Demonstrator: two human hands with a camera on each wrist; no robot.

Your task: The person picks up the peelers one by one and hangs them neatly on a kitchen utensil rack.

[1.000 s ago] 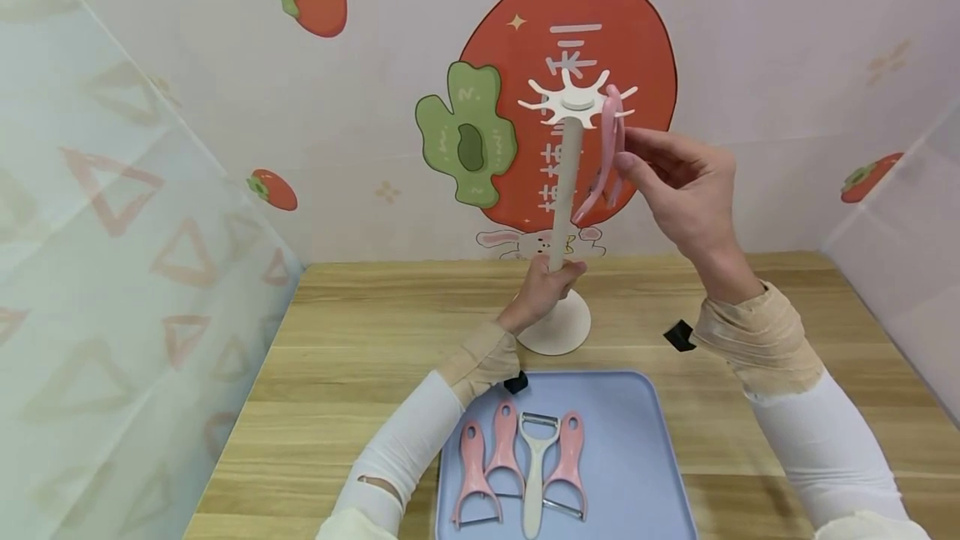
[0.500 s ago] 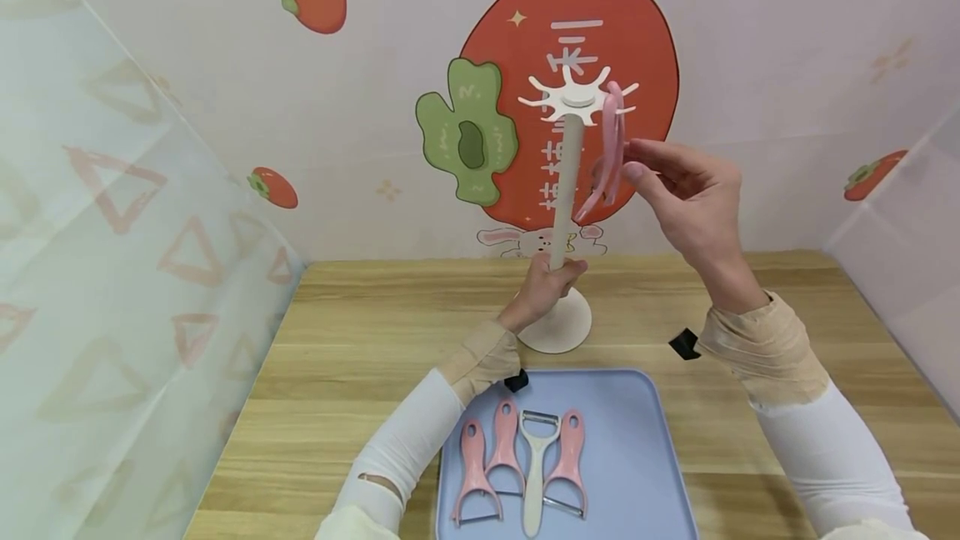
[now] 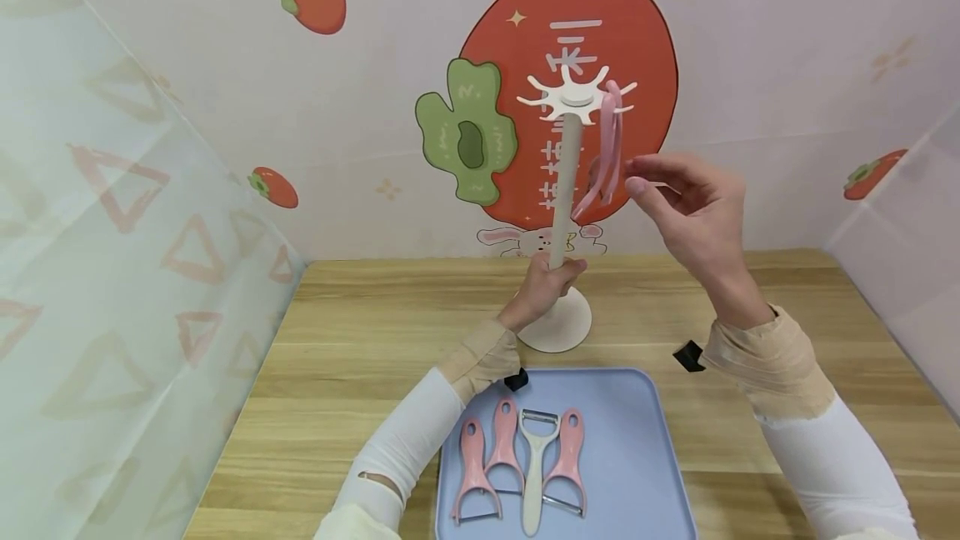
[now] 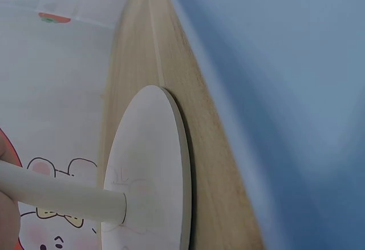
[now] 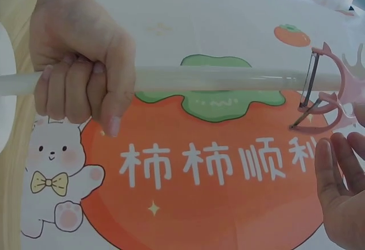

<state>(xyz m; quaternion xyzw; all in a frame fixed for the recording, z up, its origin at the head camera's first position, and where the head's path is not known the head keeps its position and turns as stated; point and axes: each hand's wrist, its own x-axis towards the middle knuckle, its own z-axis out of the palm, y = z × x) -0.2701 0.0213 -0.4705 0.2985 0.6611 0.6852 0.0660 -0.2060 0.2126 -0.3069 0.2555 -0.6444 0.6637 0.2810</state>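
Observation:
My left hand [image 3: 536, 294] grips the white pole [image 3: 567, 190] of an upright stand with its fingers wrapped round it. A ring of white hooks [image 3: 551, 98] tops the stand, and its round base [image 4: 151, 170] rests on the table in the left wrist view. Two pink peelers [image 3: 610, 140] hang side by side from the hooks on the right, blades downward; the right wrist view shows both blades near the pole. Just right of the peelers, my right hand [image 3: 701, 219] holds nothing, its fingers loosely bent and a small gap from them.
A blue tray [image 3: 637, 457] lies in front of the stand. On it are three pink peelers [image 3: 472, 461] and one white peeler [image 3: 533, 482]. Behind the wooden table [image 3: 352, 357] rises a wall [image 3: 390, 65] printed with persimmons; a pale sheet [image 3: 150, 257] borders the left side.
My right hand has let go of the pink peelers and drawn slightly right and down. The peelers now hang still on the hooks. My left hand stays put.

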